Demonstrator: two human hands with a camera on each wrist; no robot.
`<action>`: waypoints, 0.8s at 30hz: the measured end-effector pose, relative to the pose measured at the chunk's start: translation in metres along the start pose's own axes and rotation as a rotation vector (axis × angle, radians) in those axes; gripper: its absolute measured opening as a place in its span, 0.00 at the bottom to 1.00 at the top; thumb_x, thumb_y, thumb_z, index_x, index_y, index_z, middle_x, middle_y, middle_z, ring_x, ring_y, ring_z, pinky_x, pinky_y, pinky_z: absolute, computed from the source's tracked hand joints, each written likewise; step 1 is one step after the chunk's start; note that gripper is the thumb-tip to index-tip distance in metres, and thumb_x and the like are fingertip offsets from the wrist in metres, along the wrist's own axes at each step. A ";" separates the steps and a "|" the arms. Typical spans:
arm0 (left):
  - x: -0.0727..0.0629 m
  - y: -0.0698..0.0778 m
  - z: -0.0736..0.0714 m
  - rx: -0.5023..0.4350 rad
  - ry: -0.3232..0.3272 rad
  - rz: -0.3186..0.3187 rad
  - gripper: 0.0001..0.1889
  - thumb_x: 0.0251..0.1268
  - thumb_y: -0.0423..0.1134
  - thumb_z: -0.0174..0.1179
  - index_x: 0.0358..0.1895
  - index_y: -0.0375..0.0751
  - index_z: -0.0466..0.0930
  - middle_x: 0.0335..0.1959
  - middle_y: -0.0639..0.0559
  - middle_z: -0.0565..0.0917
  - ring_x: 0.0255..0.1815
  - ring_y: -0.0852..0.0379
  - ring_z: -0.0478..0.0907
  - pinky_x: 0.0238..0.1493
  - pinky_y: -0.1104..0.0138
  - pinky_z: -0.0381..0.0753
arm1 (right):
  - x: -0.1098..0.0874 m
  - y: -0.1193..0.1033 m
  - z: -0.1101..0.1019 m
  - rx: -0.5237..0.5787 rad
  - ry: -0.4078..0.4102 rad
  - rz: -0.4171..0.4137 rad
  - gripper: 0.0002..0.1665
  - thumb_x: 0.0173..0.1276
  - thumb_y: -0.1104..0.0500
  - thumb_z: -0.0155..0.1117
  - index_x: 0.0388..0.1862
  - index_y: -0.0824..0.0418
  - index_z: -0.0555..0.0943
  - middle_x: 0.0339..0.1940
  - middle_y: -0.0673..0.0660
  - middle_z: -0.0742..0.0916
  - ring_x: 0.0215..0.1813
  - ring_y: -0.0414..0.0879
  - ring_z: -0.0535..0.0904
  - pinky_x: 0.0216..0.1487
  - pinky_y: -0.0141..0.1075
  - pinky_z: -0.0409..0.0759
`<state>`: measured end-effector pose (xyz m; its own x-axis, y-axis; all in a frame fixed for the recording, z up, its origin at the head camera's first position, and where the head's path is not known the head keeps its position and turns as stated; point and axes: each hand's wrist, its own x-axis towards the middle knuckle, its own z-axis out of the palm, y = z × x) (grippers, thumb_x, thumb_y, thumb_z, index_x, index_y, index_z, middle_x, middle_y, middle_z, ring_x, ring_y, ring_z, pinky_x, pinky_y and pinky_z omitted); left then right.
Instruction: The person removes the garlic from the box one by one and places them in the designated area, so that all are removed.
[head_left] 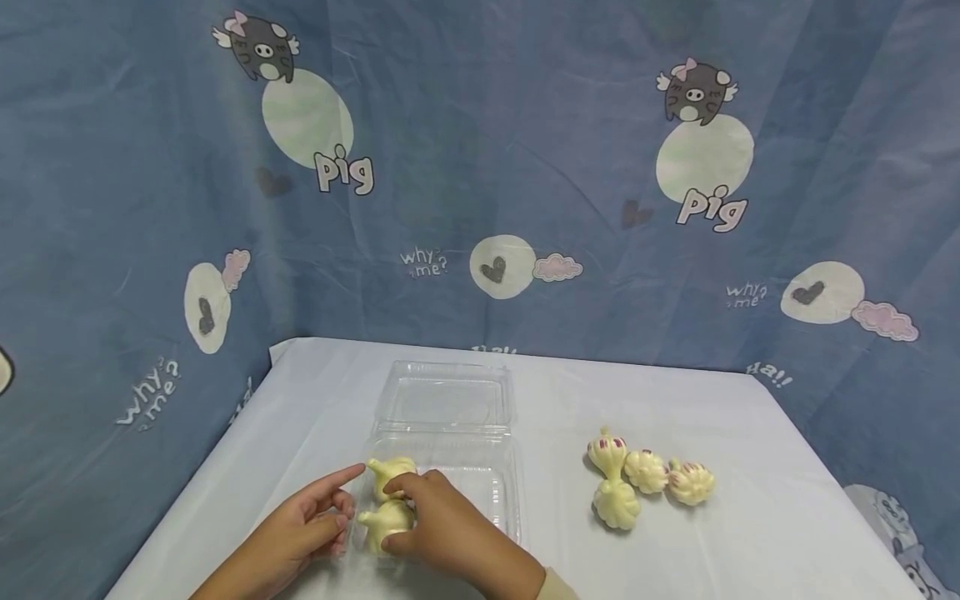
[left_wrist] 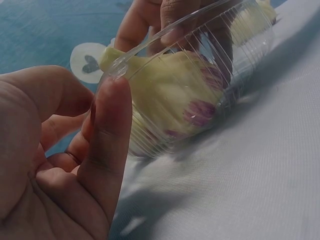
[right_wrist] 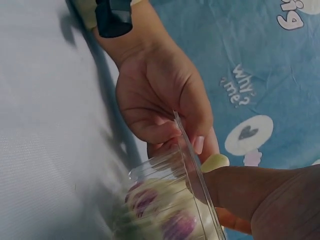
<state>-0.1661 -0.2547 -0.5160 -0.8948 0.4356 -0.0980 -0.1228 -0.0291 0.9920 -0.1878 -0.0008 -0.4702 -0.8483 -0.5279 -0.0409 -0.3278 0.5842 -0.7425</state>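
A clear plastic clamshell box point(head_left: 493, 492) lies with its lid folded back. Two cream garlic bulbs sit along its left side, a rear bulb point(head_left: 390, 472) and a front bulb point(head_left: 387, 518); purple patches show on the front bulb point(left_wrist: 170, 92) through the ribbed wall. My right hand point(head_left: 453, 525) reaches into the box and holds the front bulb between thumb and fingers, its index finger beside the rear bulb. On the left, my left hand point(head_left: 303, 525) pinches the box's rim point(left_wrist: 119, 67) between thumb and curled fingers, as the left wrist view shows.
On the white-covered table point(head_left: 577, 567) to the right lie several more garlic bulbs point(head_left: 617, 503) in a loose cluster. The transparent lid point(head_left: 450, 400) extends behind the box. A blue printed curtain point(head_left: 480, 167) hangs behind and beside the table.
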 end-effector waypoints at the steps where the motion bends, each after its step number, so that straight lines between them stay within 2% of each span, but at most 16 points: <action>1: 0.000 0.000 0.000 0.000 -0.001 0.002 0.39 0.80 0.31 0.53 0.85 0.32 0.42 0.46 0.53 0.72 0.36 0.64 0.75 0.39 0.68 0.84 | 0.000 0.000 0.000 0.005 -0.001 0.008 0.33 0.55 0.53 0.85 0.60 0.44 0.83 0.47 0.47 0.80 0.44 0.34 0.77 0.47 0.33 0.80; 9: 0.001 0.000 0.000 -0.008 -0.009 0.011 0.39 0.80 0.31 0.54 0.84 0.31 0.42 0.46 0.54 0.72 0.36 0.65 0.75 0.39 0.68 0.84 | 0.002 -0.001 0.003 0.021 -0.005 0.019 0.31 0.55 0.54 0.86 0.58 0.47 0.84 0.46 0.48 0.79 0.42 0.35 0.76 0.46 0.32 0.80; 15: 0.002 0.000 -0.001 -0.019 -0.014 0.017 0.39 0.80 0.32 0.54 0.84 0.32 0.42 0.46 0.54 0.73 0.36 0.64 0.76 0.39 0.69 0.84 | 0.006 0.000 0.004 0.039 -0.018 0.030 0.29 0.54 0.55 0.86 0.56 0.47 0.86 0.43 0.47 0.78 0.39 0.35 0.74 0.41 0.30 0.78; 24: 0.001 -0.001 -0.001 -0.014 -0.017 0.021 0.36 0.80 0.30 0.52 0.84 0.35 0.47 0.46 0.53 0.73 0.36 0.64 0.76 0.39 0.68 0.84 | 0.011 0.003 0.009 0.009 -0.023 0.020 0.27 0.53 0.55 0.85 0.54 0.47 0.88 0.42 0.47 0.79 0.38 0.34 0.73 0.40 0.29 0.77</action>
<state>-0.1670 -0.2551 -0.5168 -0.8897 0.4501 -0.0759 -0.1106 -0.0512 0.9925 -0.1942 -0.0100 -0.4790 -0.8449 -0.5302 -0.0715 -0.3067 0.5895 -0.7473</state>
